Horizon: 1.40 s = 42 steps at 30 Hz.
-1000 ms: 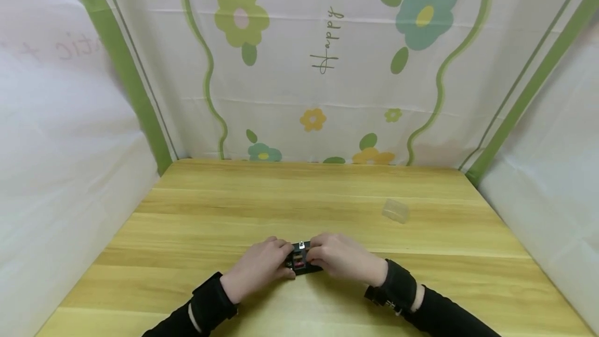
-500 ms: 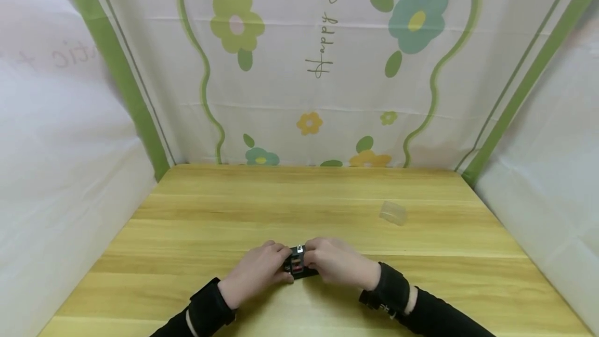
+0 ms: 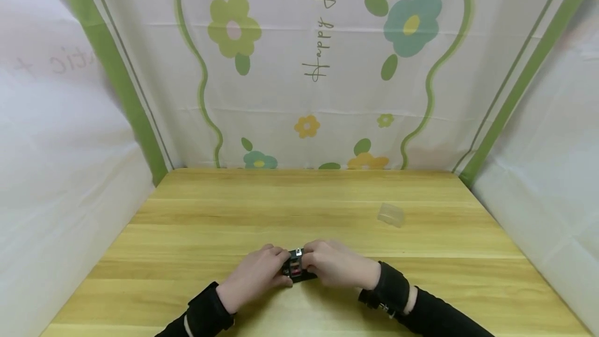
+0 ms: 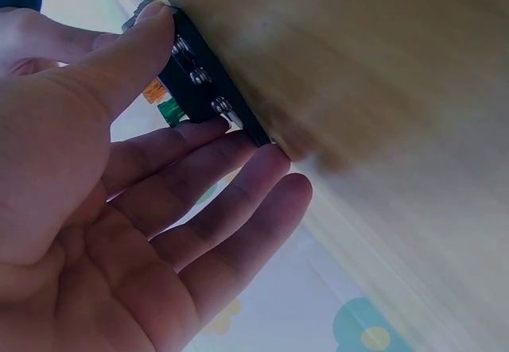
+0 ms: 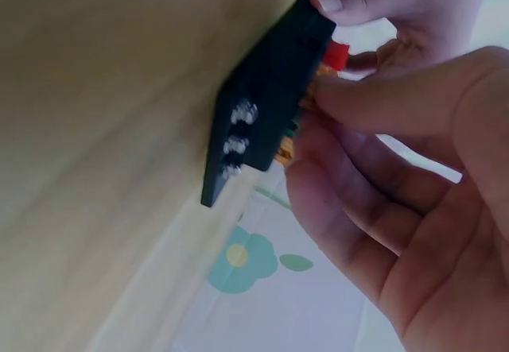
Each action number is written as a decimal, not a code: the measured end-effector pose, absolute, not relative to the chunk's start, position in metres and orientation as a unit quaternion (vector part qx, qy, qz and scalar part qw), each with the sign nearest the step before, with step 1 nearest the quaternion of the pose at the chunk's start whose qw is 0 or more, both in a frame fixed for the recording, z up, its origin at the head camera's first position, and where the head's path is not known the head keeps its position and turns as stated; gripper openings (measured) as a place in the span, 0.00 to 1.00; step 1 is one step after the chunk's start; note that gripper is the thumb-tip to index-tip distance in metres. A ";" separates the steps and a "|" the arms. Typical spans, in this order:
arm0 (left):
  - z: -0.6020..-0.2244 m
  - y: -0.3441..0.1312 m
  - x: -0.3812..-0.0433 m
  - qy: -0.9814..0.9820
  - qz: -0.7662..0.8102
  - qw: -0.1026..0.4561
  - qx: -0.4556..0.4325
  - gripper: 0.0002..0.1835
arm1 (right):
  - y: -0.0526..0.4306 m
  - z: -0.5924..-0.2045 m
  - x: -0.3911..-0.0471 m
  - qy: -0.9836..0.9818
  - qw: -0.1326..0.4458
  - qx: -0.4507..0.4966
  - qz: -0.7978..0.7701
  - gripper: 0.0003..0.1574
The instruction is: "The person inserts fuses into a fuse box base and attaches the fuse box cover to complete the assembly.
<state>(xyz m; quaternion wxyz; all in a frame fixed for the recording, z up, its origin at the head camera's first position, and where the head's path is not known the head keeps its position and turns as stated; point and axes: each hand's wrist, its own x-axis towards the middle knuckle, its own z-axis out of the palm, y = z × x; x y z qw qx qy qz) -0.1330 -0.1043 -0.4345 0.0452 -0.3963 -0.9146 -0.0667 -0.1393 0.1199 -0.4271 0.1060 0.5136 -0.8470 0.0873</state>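
A black fuse box [image 3: 309, 276] with metal terminal screws sits on the table between both hands. My left hand [image 3: 255, 274] grips its left end, with the thumb on the near side and fingers along the far side. Coloured blade fuses stand in its top: a green fuse [image 4: 170, 112] and an orange fuse [image 4: 155, 91] show in the left wrist view, a red fuse [image 5: 336, 56] in the right wrist view. My right hand [image 3: 339, 267] pinches at an orange fuse in the row with thumb and forefinger, which mostly hide it.
A clear plastic cover [image 3: 391, 215] lies on the wooden table [image 3: 224, 207], farther back and to the right. White cloth walls with a flower print stand at the back and both sides.
Both hands keep their places at the fuse box, with only slight finger motion on the right. The whole head view has shifted a little, so the scene sits lower and further left.
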 end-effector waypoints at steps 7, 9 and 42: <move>-0.434 -0.103 -0.132 -0.916 -0.063 0.038 -0.394 0.21 | 0.125 -0.423 -0.140 -0.848 0.091 0.514 0.086 0.07; -0.433 -0.103 -0.132 -0.916 -0.065 0.036 -0.394 0.21 | 0.127 -0.422 -0.140 -0.850 0.091 0.512 0.084 0.07; -0.436 -0.104 -0.130 -0.913 -0.076 0.044 -0.398 0.21 | 0.122 -0.423 -0.133 -0.857 0.103 0.497 0.089 0.08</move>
